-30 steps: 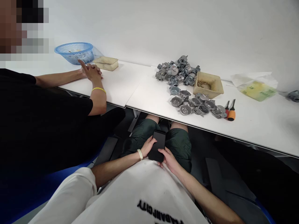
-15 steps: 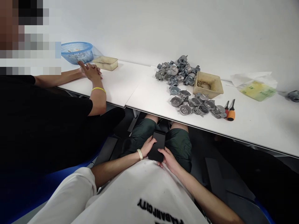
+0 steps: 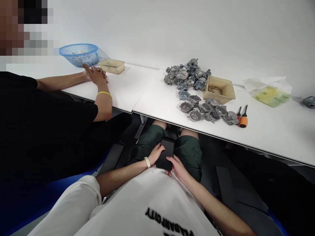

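A black smartphone [image 3: 165, 154] with a dark screen rests over my lap, below the table's front edge. My left hand [image 3: 156, 155] grips its left side, thumb lying on the face. On the lower right side, my right hand [image 3: 176, 166] holds it too, thumb on the screen and fingers curled underneath. Up on the white table [image 3: 147, 98], several grey metal carburetors [image 3: 183, 74] are heaped. In front of that heap sit several round metal carburetor bowls [image 3: 195, 115], open side up, beside an orange-handled screwdriver [image 3: 243, 121] and a red-handled one [image 3: 238, 117].
A beige bin [image 3: 220, 90] holds small brass parts. Farther right lie a yellow-green plastic bag [image 3: 272, 95] and another metal part [image 3: 308, 102]. At left, a co-worker's clasped hands [image 3: 95, 74] rest near a blue basket [image 3: 81, 55] and a shallow beige tray [image 3: 112, 66].
Both my hands and the smartphone stay in place. The co-worker's head has shifted slightly; otherwise the scene looks the same.
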A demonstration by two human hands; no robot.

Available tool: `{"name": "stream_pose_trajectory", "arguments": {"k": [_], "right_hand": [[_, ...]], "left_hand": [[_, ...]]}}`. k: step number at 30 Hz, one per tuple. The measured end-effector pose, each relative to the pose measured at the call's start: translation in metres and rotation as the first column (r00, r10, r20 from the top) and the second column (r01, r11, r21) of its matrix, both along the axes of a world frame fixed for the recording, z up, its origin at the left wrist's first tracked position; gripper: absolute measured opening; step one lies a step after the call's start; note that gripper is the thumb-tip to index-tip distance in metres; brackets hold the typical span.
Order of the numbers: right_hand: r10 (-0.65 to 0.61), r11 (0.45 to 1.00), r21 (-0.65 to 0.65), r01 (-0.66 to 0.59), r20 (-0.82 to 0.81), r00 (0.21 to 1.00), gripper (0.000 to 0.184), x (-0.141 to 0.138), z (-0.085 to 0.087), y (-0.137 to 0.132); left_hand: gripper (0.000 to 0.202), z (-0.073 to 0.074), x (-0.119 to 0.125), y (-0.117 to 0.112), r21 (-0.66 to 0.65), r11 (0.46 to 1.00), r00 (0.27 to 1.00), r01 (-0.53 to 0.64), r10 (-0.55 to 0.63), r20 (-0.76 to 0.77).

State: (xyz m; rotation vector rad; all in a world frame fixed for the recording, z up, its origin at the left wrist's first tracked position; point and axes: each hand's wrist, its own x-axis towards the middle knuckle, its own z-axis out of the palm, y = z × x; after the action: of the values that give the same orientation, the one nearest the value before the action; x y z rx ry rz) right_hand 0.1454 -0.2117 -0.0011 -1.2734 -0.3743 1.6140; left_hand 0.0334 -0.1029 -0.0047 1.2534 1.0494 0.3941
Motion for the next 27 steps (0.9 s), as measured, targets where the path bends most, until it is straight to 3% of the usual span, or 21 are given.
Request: {"name": "stream_pose_trajectory", "arguments": {"k": [20, 27], "right_hand": [[0.015, 1.0, 0.013, -0.016, 0.006, 1.0, 0.033, 0.0007, -0.0005, -0.0001], [0.036, 0.998, 0.045, -0.04, 0.081, 0.996, 0.03, 0.0006, 0.0012, -0.0008]], "left_hand": [[0.023, 0.0032, -0.0003, 0.0002, 0.019, 1.0, 1.0, -0.004, 0.004, 0.004], [0.025, 0.0064, -0.0012, -0.0014, 0.055, 0.998, 0.998, -0.015, 0.012, 0.06]]}}
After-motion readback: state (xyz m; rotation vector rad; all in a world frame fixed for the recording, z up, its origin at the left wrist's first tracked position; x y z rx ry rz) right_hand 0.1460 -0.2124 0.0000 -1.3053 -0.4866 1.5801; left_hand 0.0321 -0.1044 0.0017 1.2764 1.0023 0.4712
